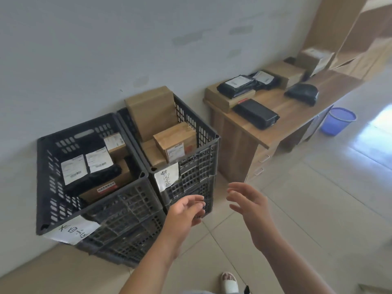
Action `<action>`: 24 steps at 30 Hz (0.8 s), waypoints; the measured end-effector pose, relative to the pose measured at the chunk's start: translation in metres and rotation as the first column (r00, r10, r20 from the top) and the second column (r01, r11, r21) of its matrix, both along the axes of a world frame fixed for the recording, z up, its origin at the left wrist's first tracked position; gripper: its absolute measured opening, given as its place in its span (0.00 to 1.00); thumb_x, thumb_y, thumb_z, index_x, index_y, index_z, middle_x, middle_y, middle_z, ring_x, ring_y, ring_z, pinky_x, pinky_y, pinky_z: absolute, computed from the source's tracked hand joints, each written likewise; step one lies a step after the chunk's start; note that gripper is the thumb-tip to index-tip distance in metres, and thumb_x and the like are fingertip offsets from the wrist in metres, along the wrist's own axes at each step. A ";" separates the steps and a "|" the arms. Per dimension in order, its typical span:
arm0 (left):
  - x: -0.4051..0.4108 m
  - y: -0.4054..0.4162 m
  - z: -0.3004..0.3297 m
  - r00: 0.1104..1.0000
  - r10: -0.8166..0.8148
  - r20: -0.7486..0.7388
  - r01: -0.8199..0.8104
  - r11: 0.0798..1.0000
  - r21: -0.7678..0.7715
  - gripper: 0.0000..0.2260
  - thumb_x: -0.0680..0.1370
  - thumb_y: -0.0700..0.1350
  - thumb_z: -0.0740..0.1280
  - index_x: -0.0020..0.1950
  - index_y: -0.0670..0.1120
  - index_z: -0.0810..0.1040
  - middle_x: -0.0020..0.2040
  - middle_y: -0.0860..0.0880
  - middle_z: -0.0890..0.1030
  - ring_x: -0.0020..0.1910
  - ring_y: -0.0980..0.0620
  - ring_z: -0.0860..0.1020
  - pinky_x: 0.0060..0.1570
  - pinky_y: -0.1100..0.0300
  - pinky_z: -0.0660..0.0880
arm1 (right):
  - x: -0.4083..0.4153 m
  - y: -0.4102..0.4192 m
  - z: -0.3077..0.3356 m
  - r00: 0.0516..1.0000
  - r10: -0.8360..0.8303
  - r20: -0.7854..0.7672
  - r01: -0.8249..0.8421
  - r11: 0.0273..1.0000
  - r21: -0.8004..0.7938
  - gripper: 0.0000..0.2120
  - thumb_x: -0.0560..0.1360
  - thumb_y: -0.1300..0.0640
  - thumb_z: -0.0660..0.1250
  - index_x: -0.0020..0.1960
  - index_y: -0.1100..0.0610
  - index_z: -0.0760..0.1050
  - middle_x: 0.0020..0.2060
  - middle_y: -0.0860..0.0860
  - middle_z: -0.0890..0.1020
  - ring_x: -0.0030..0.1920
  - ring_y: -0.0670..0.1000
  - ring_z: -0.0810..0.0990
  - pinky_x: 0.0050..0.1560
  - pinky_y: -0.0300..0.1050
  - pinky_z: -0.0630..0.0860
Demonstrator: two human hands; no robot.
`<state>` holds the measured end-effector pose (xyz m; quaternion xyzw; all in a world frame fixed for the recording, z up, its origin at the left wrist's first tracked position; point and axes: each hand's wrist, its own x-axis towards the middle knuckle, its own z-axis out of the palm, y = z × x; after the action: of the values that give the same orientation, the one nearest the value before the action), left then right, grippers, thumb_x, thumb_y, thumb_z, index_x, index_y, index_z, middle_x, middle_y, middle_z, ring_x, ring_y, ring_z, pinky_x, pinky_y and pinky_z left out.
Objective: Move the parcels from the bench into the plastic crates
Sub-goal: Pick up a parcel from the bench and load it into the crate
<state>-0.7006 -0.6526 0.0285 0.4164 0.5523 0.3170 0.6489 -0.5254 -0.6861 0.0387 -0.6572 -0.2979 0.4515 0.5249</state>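
1. I am looking down at a pale tiled floor [297, 198] running along a light wall [106, 49]. Beyond my right hand [250, 206], a wooden tabletop [282, 107] is standing against that wall, with a blue bin [337, 120] sitting on the floor past it.
2. Just ahead of my left hand [184, 211], two dark plastic crates are sitting side by side against the wall. The left crate [53, 187] is holding black bags with white labels and some brown boxes; the right crate [203, 145] is holding cardboard boxes, one standing taller than the rim.
3. More parcels [255, 113] are lying on the tabletop, well beyond both hands: black bags and brown boxes.
4. The far end of the tabletop is blurring out, so I cannot count the boxes there. The handwritten paper tags [166, 177] on the crate fronts are not readable to me. A slippered foot [230, 282] is showing at the bottom edge, partly cut off.
5. Both hands are hovering apart in the air in front of the right crate, fingers loosely spread and slightly curved, gripping and touching nothing.
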 end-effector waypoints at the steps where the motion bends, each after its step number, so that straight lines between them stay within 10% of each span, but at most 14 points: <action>1: 0.019 0.008 0.000 1.000 -0.013 0.000 0.013 1.000 0.005 0.07 0.82 0.38 0.68 0.56 0.46 0.84 0.57 0.41 0.85 0.49 0.51 0.83 0.55 0.54 0.81 | 0.017 0.005 0.000 1.000 -0.016 -0.008 0.016 1.000 0.012 0.09 0.79 0.63 0.68 0.51 0.52 0.84 0.43 0.46 0.86 0.52 0.54 0.85 0.56 0.51 0.82; 24: 0.311 0.200 -0.047 0.964 -0.263 -0.039 0.258 0.961 -0.097 0.08 0.82 0.37 0.67 0.56 0.46 0.84 0.55 0.43 0.85 0.51 0.49 0.83 0.52 0.55 0.81 | 0.285 0.131 -0.049 0.930 -0.366 -0.015 0.360 0.921 -0.146 0.12 0.78 0.66 0.69 0.47 0.50 0.86 0.45 0.47 0.88 0.52 0.57 0.85 0.61 0.60 0.80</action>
<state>-0.3894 -0.4530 -0.0183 0.4634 0.5231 0.1925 0.6889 -0.2405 -0.5551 -0.0105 -0.7269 -0.1272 0.3800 0.5577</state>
